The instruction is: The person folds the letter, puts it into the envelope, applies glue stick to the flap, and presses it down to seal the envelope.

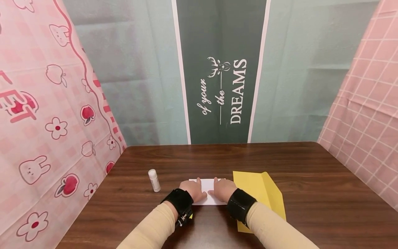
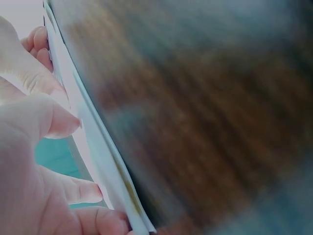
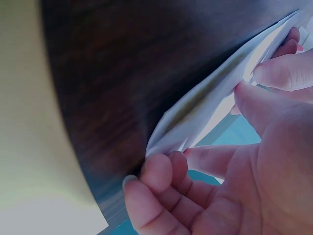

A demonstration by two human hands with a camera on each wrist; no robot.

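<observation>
A folded white paper [image 1: 207, 201] lies near the middle of the table, its layers slightly parted along the near edge in both wrist views. My left hand [image 1: 191, 189] rests on its left part, thumb and forefinger pressing down on top. On the right part, my right hand [image 1: 224, 190] presses the same way, the two thumbs close together. In the right wrist view, the other fingers [image 3: 159, 176] of the right hand are bent beside the paper's edge. A yellowish strip shows at the paper's near side; whether it is a layer or a reflection I cannot tell.
A white glue stick [image 1: 153, 180] stands left of the hands. Creased yellow paper [image 1: 256, 186] lies to the right, partly under the right forearm. A small yellow bit [image 1: 191, 216] shows by the left wrist. The brown wooden table [image 1: 199, 157] ends before a curtain.
</observation>
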